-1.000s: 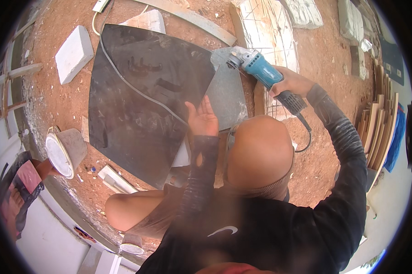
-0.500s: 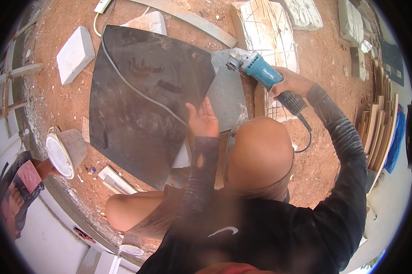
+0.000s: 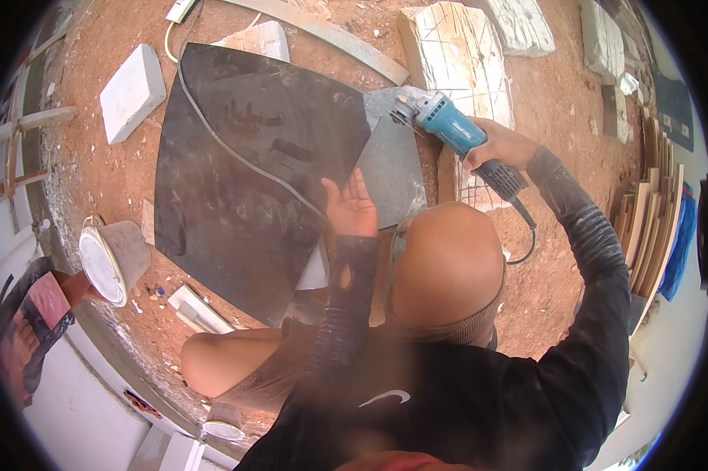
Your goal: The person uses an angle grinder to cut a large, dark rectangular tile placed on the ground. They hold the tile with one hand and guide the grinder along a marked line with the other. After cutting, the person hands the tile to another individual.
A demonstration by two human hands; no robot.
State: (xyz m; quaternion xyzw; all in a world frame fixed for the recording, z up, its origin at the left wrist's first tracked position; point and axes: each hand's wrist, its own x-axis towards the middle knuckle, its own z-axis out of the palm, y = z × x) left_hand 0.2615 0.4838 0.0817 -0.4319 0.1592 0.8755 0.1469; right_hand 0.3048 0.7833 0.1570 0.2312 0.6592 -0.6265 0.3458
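My right hand (image 3: 504, 144) is wrapped round the rear of a teal angle grinder (image 3: 457, 129). The grinder's metal head points up and left, above a dusty grey slab piece (image 3: 393, 157). Its black cord drops from the back end and curls beside my knee. Palm up, my left hand (image 3: 351, 206) has its fingers stretched out and holds nothing. It lies at the right edge of a large, dark polished slab (image 3: 236, 165). A grey cable (image 3: 240, 162) runs across the top of that slab.
White blocks (image 3: 132, 93) lie around the slab, with larger wire-meshed blocks (image 3: 456, 51) beyond the grinder. A long metal strip (image 3: 330, 38) is at the back. A bucket (image 3: 114, 259) and another person's hand (image 3: 24, 341) are at left. Wooden planks (image 3: 644, 228) are stacked at right.
The grinder's head has shifted very slightly to the right and its tilt differs a little. My left hand stays almost where it was.
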